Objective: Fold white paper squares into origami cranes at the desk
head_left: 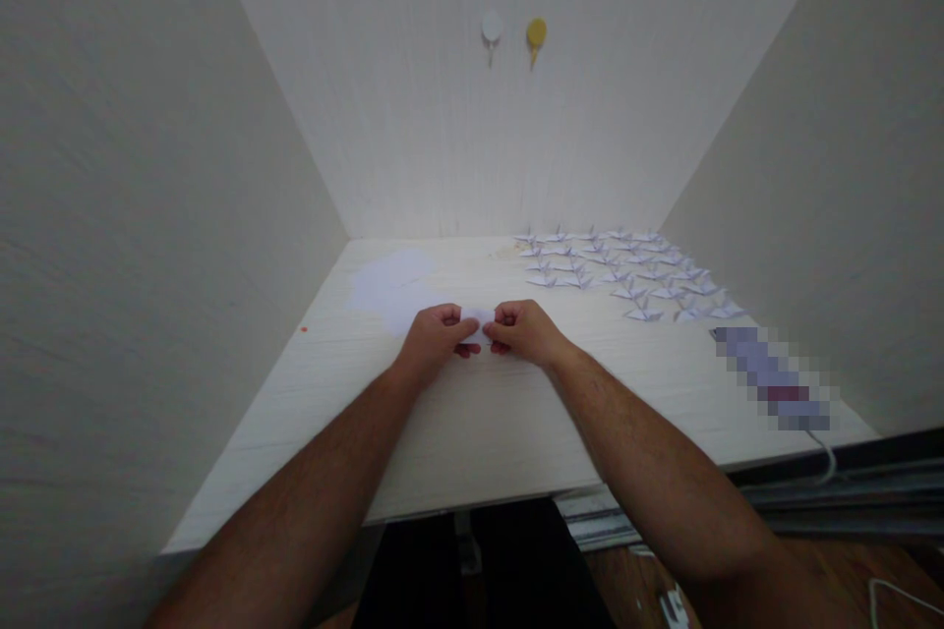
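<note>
Between my two hands, over the middle of the table, is a small piece of white paper (478, 314). My left hand (441, 332) pinches its left side, thumb on top and fingers curled under. My right hand (522, 329) grips the right side the same way, its thumb close to the left thumb. How the paper is folded is too small to make out. Loose white paper sheets (394, 277) lie spread just beyond my left hand. Rows of folded white paper cranes (609, 260) stand at the back right, past my right hand.
A blurred-out device (771, 378) with a white cable (830, 462) lies near the table's right edge. Walls enclose the white table (472, 442) on three sides. A white hook (491, 28) and a yellow hook (536, 32) are on the back wall. A tiny orange bit (304, 329) lies left.
</note>
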Available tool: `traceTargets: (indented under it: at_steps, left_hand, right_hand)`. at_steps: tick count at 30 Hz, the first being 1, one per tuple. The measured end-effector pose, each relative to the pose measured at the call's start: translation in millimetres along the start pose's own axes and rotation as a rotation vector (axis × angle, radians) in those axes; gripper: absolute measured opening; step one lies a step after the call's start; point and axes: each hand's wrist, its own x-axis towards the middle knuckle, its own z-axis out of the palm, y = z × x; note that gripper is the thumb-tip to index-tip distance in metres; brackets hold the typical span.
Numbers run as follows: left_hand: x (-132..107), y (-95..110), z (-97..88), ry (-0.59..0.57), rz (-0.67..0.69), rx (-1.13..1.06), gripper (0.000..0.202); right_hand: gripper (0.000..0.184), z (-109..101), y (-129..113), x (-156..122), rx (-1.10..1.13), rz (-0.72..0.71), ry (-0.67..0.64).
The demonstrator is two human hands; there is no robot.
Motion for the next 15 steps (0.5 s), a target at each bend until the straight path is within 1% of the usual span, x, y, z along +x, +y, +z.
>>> traceTargets:
  at_steps: [4,10,15]
  left_hand:
    - [1.3,-1.9,-1.2,-0.006,0.007,0.035,0.027]
    - [2.3,-3.2,-2.2,-0.064,0.028,0.071,0.024]
    - [2.9,-3.1,-2.4,-0.013,0.041,0.104,0.022]
  right_hand:
    - [0.018,-0.6,-0.9,-0.8,-0.015,0.002,-0.008]
    - [0.021,1.2,2.6,0.2,-0.023,-0.006,-0.015]
    - [0.019,3.7,4.0,1.0,-0.011,0.025,-0.021]
